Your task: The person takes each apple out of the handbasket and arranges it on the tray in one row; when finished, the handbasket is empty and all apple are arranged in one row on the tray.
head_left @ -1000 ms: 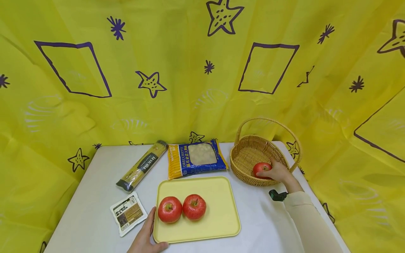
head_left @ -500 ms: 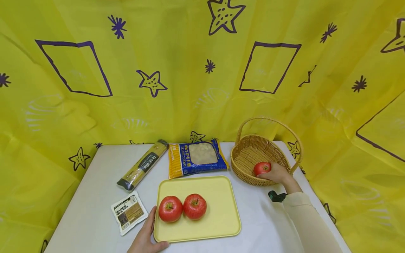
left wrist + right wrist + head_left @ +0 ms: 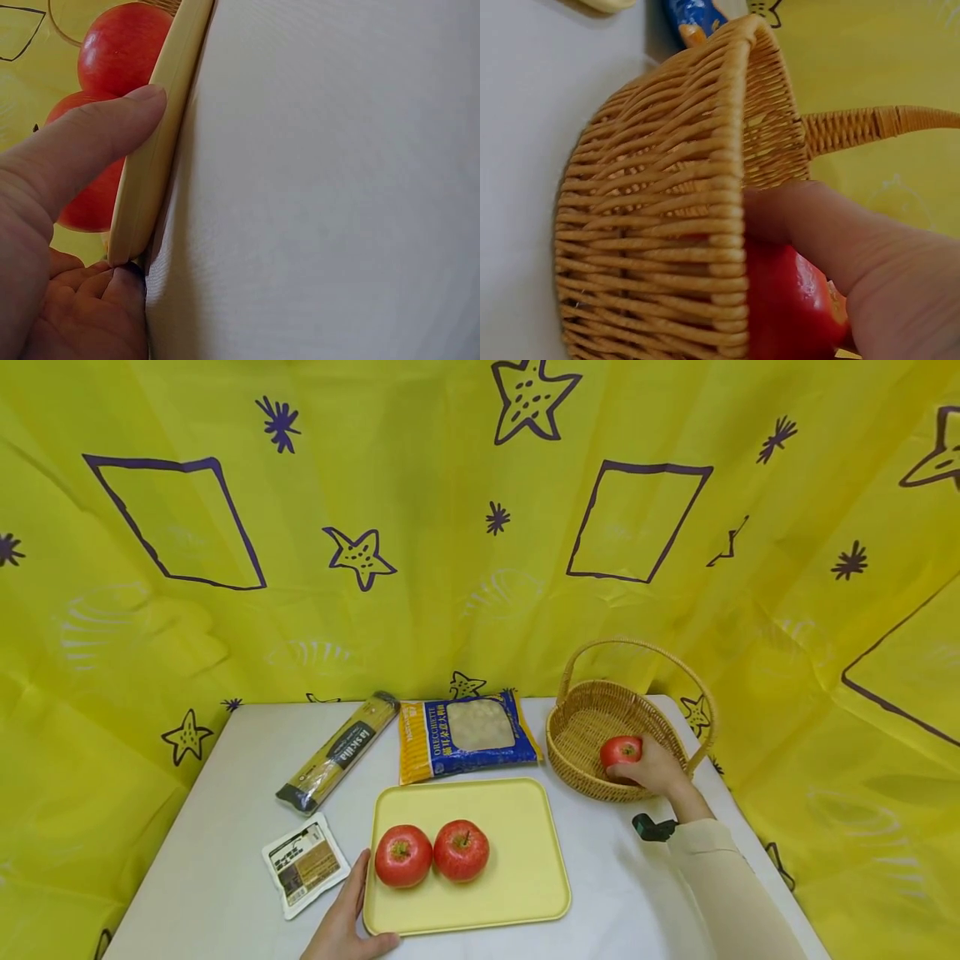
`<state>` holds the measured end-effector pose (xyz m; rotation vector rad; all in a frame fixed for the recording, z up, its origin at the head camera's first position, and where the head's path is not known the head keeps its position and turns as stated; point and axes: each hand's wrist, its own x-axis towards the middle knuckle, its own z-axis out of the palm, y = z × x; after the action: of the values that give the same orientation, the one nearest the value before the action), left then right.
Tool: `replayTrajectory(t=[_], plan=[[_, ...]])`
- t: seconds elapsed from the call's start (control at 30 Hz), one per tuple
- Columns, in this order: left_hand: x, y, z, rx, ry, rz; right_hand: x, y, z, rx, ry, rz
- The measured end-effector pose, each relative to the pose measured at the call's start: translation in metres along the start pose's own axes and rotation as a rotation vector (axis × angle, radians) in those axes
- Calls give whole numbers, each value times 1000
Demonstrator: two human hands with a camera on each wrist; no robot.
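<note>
Inside the wicker basket (image 3: 592, 785), at its near right side, a red apple (image 3: 619, 750) is gripped by my right hand (image 3: 654, 768). In the right wrist view, the thumb (image 3: 810, 217) lies across that apple (image 3: 784, 300), behind the woven wall; the other fingers are hidden. My left hand (image 3: 347, 914) holds the near left corner of a pale yellow tray (image 3: 517, 860), its thumb at the front rim and its fingers along the left side. On the tray sit two red apples, the left one (image 3: 402, 857) and the right one (image 3: 461, 852), close together.
Behind the tray lies a blue and yellow bag of orecchiette pasta (image 3: 472, 737). A long spaghetti packet (image 3: 339, 753) slants at its left. Nearer, a small white packet (image 3: 306, 865) lies left of the tray. The basket's tall handle (image 3: 637, 642) arches overhead. A yellow patterned curtain (image 3: 435, 610) surrounds the table.
My right hand and the apple shift only slightly within the basket, with the thumb placed a little differently. The left hand, tray and its two apples stay put.
</note>
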<state>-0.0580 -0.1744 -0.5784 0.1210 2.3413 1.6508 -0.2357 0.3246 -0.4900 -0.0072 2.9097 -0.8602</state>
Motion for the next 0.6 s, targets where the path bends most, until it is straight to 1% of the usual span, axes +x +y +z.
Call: replayTrajectory(t=[0.13,0.33,0.5,0.6], plan=[[0,-1,0,-1,2,4,-2,-7,-4,38,40,-30],[-1,-1,0,6,3,-21,-3,-21,-7,92,83,-72],[0,-1,0,12,11,-12,-8,-43,-11,107,103,-101],[0,-1,1,8,13,0,-13,-58,-12,123,101,-127]])
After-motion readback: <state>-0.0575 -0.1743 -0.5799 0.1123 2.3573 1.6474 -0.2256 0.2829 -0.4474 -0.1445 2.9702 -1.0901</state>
